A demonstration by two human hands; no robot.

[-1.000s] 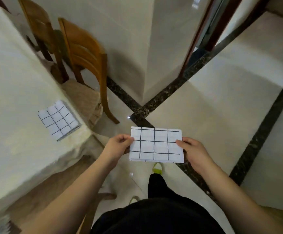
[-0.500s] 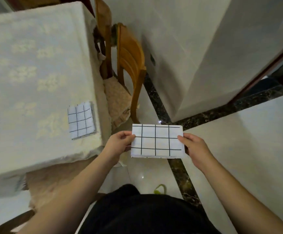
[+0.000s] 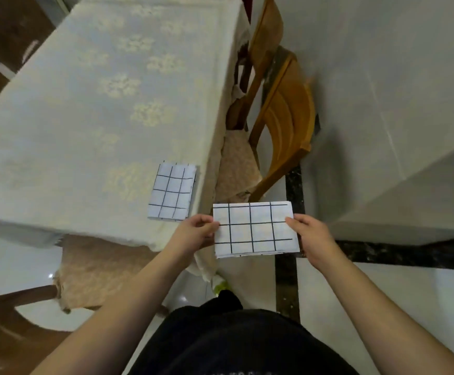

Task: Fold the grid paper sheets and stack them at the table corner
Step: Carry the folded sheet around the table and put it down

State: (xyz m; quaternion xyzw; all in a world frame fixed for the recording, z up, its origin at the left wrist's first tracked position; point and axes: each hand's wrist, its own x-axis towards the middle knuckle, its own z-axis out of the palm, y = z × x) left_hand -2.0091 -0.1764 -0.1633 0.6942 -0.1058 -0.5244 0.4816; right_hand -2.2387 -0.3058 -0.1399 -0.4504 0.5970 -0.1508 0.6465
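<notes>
I hold a folded grid paper sheet [image 3: 255,230], white with black lines, flat in the air just off the table's near right corner. My left hand [image 3: 194,234] pinches its left edge and my right hand [image 3: 311,238] pinches its right edge. A second folded grid paper [image 3: 172,191] lies on the table [image 3: 85,117] near that corner, a little to the left of and beyond my left hand. The table wears a pale cloth with a flower pattern.
Two wooden chairs [image 3: 282,123] with cushions stand along the table's right side, by a white wall [image 3: 396,104]. A third chair with a beige cushion [image 3: 96,269] is tucked at the near edge. The floor is glossy tile with dark stripes [image 3: 288,280].
The view has swung left toward the table, so the table and the folded paper on it now sit closer to the held sheet. Both hands keep the same grip.
</notes>
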